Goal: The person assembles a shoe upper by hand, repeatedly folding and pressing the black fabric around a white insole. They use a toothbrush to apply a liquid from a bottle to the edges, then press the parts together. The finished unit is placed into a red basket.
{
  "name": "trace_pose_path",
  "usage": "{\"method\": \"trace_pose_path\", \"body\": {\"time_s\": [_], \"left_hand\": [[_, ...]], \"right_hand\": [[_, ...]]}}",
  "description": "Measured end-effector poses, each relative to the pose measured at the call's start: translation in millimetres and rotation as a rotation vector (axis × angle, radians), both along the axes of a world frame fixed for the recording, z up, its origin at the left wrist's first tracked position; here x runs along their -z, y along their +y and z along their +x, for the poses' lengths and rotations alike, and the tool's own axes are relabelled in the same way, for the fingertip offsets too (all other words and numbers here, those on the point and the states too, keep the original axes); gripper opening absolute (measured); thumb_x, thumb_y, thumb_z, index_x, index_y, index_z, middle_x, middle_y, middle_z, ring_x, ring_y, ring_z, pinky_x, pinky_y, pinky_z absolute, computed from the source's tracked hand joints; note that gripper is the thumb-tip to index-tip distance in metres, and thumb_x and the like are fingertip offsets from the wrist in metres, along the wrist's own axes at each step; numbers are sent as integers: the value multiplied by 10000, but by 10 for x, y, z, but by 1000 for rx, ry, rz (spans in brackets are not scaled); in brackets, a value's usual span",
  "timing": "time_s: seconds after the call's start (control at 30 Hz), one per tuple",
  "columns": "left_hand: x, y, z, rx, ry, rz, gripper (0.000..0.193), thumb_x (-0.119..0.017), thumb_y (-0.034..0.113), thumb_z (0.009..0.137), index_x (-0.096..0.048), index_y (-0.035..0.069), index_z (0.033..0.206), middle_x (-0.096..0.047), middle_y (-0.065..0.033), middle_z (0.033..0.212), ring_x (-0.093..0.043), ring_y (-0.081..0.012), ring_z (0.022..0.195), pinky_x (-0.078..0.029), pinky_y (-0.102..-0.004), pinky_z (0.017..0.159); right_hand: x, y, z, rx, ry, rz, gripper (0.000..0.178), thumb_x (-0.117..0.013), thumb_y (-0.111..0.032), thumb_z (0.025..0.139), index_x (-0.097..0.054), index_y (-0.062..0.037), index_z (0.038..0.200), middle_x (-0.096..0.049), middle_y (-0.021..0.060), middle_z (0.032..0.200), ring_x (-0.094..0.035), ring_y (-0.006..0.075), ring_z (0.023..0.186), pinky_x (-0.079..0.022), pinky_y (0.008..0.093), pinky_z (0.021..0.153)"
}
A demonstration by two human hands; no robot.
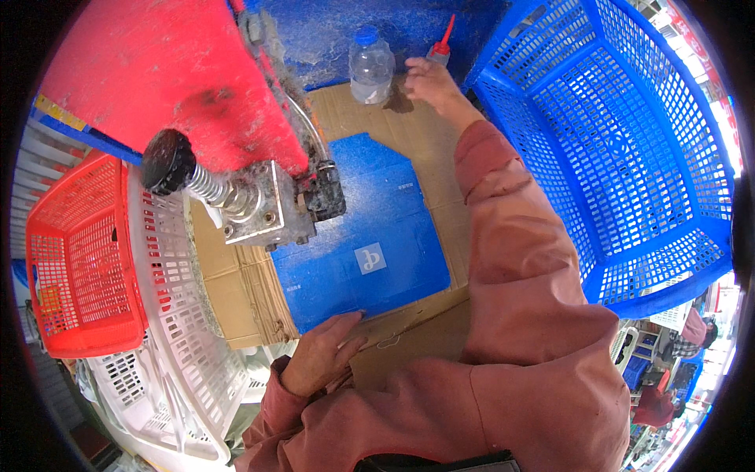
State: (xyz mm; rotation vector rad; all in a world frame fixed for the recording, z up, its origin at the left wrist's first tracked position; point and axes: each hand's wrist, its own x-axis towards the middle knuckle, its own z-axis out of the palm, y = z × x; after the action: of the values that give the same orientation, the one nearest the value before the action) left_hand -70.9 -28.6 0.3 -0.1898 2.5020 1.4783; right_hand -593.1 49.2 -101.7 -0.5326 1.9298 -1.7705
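My left hand (324, 355) lies at the near edge of a blue sheet (370, 212), fingers stretched out and apart. The sheet rests on brown cardboard (452, 212) and carries a small white square mark. My right arm reaches to the far side. There my right hand (434, 85) hovers with loosely bent fingers apart, and nothing shows between them. Just behind it stands a small bottle with a red pointed nozzle (442, 49), its lower part hidden by the hand. Left of those fingers is a clear plastic bottle (371, 71) with a blue cap, partly filled.
A red machine (189, 79) with a black knob (168, 162), spring and metal block (271, 206) overhangs the sheet's left side. A blue basket (605, 157) stands right. Red (86, 259) and white baskets (185, 315) sit left. People work at far right.
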Motion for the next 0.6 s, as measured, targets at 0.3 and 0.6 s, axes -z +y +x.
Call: {"method": "trace_pose_path", "body": {"time_s": [0.3,0.6], "left_hand": [[42,32,5,0,10,18,409,-681,180,922,-601,6,1284,-655,-212,1211,-643,-391,1089,-536,-415,905],[88,63,1,22,-58,-8,411,-661,200,931,-601,15,1292,-652,-213,1220,-634,-393,1104,-531,-419,913]], "right_hand": [[101,-330,382,68,-26,-27,246,-658,-57,875,-611,-20,1113,-687,88,938,-659,190,778,-551,321,667],[146,-411,482,181,-79,-133,320,-732,-45,800,-593,11,1084,-699,110,915,-671,193,750,-550,338,611]]}}
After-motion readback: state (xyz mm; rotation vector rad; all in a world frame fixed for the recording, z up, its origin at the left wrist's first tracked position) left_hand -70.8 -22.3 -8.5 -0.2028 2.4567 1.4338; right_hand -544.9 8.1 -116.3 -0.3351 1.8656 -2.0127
